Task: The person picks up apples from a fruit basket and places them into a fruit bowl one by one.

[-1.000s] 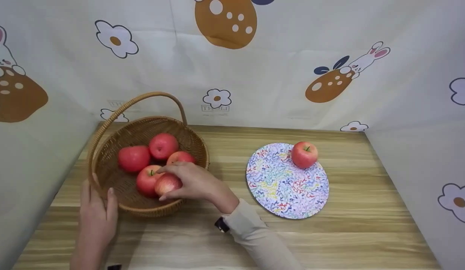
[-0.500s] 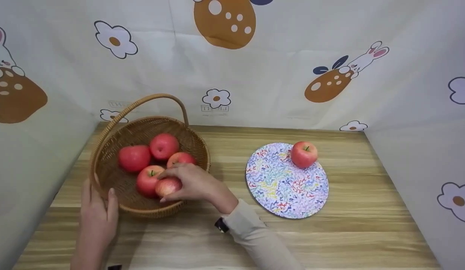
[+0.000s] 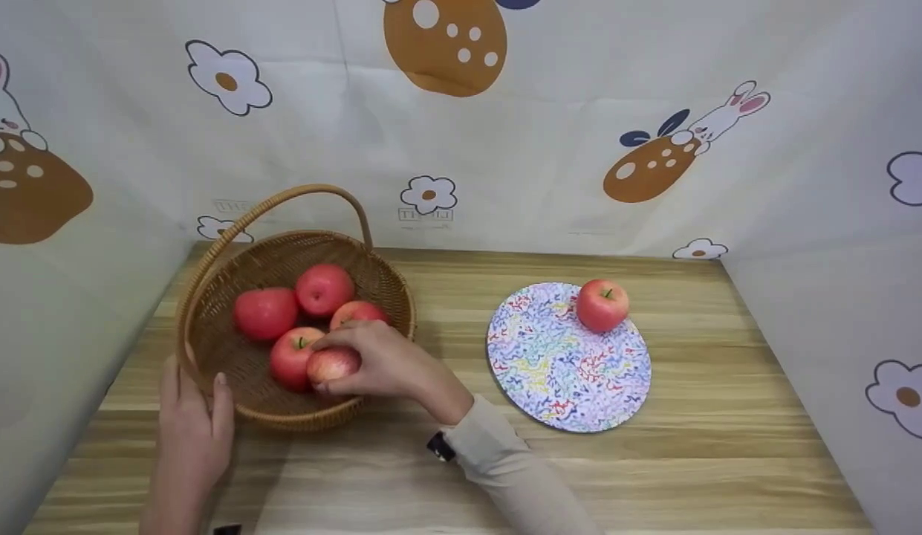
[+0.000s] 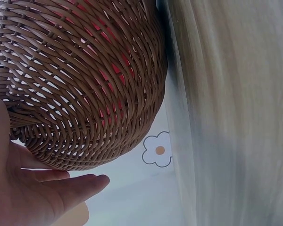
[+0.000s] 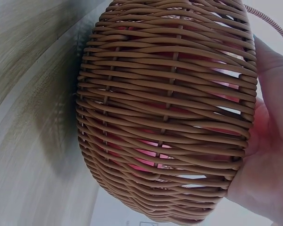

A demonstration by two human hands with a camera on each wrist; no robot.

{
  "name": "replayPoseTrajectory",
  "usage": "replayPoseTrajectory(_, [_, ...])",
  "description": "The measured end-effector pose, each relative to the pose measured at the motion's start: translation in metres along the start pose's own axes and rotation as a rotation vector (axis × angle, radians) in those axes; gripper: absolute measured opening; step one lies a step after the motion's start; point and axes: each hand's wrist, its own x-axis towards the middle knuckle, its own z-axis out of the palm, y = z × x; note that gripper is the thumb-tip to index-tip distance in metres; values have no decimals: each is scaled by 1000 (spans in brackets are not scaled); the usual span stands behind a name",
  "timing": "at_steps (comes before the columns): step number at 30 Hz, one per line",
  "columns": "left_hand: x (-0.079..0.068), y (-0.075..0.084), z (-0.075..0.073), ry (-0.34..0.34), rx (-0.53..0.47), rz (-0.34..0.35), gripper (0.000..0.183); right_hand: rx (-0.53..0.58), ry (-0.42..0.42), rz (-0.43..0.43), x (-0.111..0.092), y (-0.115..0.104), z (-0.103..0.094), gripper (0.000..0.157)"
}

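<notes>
In the head view, a brown wicker basket (image 3: 312,423) with a tall arched handle stands on the left and holds several red apples. My left hand (image 3: 195,427) holds its left side near the handle's base, the thumb in front and the other fingers farther round the outside. Within the basket, my right hand (image 3: 379,360) grips a striped red apple (image 3: 331,364) between thumb and fingers. That apple overlaps a stemmed apple (image 3: 291,360) just left of it. The right wrist view shows the weave (image 5: 165,108), with the hand (image 5: 269,155) reaching over the rim and the gripped apple mostly hidden.
Right of the basket lies a round board (image 3: 568,371) with a multicoloured squiggle pattern. One apple (image 3: 602,305) sits at its upper right edge. Printed cloth walls (image 3: 520,171) enclose the wood-grain table (image 3: 698,446) at the back and sides.
Very little differs. The basket and its handle have shifted slightly to the right under my left hand, while my right hand stays on the same apple.
</notes>
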Motion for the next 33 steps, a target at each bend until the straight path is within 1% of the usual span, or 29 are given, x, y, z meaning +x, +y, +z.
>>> replayPoseTrajectory(3, [0, -1, -1, -18, 10, -17, 59, 17, 24, -5, 0, 0, 0, 44])
replayPoseTrajectory(7, [0, -3, 0, -20, 17, -6, 61, 25, 47, -17, 0, -1, -1, 42])
replayPoseTrajectory(14, [1, -2, 0, -35, 14, -18, 61, 51, 68, 6, -2, -1, -5, 45])
replayPoseTrajectory(20, [1, 0, -1, -46, 20, -40, 62, 77, 63, 12, -3, -2, -6, 45])
replayPoseTrajectory(26, [1, -1, -1, -20, -1, -9, 59, 109, 54, 24, -6, -3, -9, 43])
replayPoseTrajectory(29, [1, -1, -1, -16, 2, -5, 58, 121, 56, 23, -6, -2, -9, 42])
replayPoseTrajectory(33, [0, -1, -1, -26, 7, -17, 59, 102, 58, -17, -6, -2, -10, 40])
